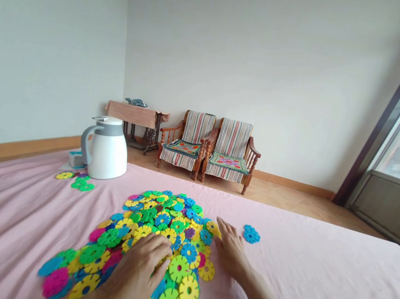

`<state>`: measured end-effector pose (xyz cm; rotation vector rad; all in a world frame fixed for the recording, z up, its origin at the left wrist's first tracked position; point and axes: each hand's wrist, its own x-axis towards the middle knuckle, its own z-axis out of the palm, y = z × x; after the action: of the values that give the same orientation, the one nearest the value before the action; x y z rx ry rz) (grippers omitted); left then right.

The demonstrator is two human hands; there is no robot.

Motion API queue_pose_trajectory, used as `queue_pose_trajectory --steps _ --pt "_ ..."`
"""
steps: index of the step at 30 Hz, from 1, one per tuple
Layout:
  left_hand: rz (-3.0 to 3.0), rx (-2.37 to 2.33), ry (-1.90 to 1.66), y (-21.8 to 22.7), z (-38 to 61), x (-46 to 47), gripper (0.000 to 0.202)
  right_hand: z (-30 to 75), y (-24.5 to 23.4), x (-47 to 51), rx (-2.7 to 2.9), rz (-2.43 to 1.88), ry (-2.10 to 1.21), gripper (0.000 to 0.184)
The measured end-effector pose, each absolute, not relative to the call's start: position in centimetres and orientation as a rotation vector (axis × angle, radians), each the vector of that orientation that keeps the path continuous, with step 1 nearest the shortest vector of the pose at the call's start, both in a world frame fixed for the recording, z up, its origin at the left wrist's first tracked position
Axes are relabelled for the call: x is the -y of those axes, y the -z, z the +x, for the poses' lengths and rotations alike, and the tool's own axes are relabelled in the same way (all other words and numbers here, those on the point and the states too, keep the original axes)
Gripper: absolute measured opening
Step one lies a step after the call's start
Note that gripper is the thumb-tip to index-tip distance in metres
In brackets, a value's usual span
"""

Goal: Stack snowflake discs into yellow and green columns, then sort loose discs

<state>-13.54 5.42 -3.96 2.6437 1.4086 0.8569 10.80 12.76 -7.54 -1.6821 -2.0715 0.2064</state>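
Note:
A broad pile of notched plastic flower discs (pixel 179 267) in yellow, green, blue, pink and purple lies on the pink cloth (pixel 317 273). Over the near middle of the pile is my left hand (pixel 143 266), its fingers curled down and its thumb bent in. What lies under those fingertips is hidden. At the pile's right edge my right hand (pixel 232 249) rests with fingers stretched forward, close beside a yellow disc (pixel 213 228). Just right of its fingers are a few blue discs (pixel 251 234), apart from the pile.
A white and grey jug (pixel 109 151) stands at the back left, with a small box (pixel 76 159) behind it and several green discs (pixel 83 183) in front. Beyond the cloth are two wooden armchairs (pixel 229 161) and a draped sewing table (pixel 132 114).

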Motion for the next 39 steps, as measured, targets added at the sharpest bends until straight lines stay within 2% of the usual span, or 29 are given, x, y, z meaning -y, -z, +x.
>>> queue_pose_trajectory --steps 4,15,22,27,35,39 --pt "2.645 -1.415 -0.852 4.1 -13.4 -5.4 0.016 10.1 7.8 -13.0 2.172 -1.711 -0.207 0.052" --pt "2.662 -1.393 -0.863 4.2 -13.5 -5.7 0.016 9.8 6.4 -11.3 2.133 -1.541 -0.096 0.023" --pt "2.66 -1.409 -0.843 4.0 -13.3 -5.5 0.016 9.3 6.5 -10.9 2.123 -1.501 -0.03 0.026" --pt "2.663 -1.413 -0.845 3.8 -13.2 -5.6 0.015 9.1 6.2 -10.4 2.178 -1.401 -0.146 0.033" --pt "2.669 -1.402 -0.836 3.9 -13.4 -5.5 0.015 9.4 6.0 -10.9 2.059 -1.406 -0.29 0.021" --pt "2.674 -1.398 -0.846 3.9 -13.4 -5.4 0.015 9.5 6.0 -11.2 1.932 -1.312 -0.48 0.012"
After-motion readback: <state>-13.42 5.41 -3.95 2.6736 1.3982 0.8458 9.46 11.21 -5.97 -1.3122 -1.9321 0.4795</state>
